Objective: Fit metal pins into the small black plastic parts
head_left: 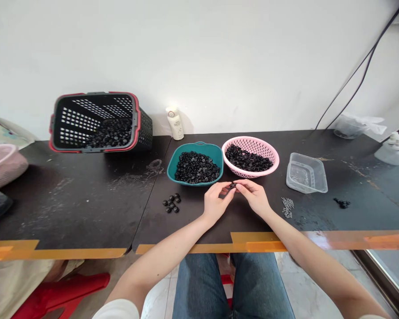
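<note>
My left hand [217,203] and my right hand [252,197] meet above the dark tabletop, and their fingertips pinch a small black plastic part [232,186] between them. Just beyond the hands, a teal bowl [195,147] holds a heap of black rings or caps, and a pink perforated basket [252,144] holds more. Left of my left hand lies a small group of black caps [171,203]. The exact shape of the pinched part is hidden by my fingers.
A tipped black-and-red crate [95,122] with black parts inside stands at the back left. To the right are a clear plastic tray [306,173], a pile of small metal pins [287,207] and a black piece [342,203]. A white bottle [174,124] stands by the wall.
</note>
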A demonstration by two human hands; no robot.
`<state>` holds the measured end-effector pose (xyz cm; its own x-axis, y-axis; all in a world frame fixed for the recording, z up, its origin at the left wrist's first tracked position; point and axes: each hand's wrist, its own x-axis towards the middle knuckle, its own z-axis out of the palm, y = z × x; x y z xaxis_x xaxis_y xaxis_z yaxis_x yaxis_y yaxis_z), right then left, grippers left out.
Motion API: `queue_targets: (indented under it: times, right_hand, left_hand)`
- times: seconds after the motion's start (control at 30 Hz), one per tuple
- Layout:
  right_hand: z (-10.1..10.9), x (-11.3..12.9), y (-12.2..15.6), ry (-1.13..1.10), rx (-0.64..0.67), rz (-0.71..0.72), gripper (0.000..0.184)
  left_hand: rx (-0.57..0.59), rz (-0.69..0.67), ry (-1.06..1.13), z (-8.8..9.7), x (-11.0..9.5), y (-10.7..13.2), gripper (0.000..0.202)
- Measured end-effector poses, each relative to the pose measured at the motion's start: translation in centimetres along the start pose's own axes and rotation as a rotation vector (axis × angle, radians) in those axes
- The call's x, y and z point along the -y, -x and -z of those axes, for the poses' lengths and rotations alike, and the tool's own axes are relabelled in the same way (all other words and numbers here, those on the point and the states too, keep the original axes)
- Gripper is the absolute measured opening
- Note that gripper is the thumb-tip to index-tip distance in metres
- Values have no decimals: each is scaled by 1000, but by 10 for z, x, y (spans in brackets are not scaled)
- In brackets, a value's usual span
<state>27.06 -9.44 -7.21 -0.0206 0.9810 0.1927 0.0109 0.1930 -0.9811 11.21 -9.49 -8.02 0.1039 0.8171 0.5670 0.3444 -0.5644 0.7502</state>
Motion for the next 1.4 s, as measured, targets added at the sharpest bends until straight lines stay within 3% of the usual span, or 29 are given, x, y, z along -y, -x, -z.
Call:
queue_targets:
  times: [1.4]
  right_hand:
    - [7, 4, 1, 73, 107, 134, 15]
  left_hand:
    - [14, -74, 16, 1, -1, 0, 21]
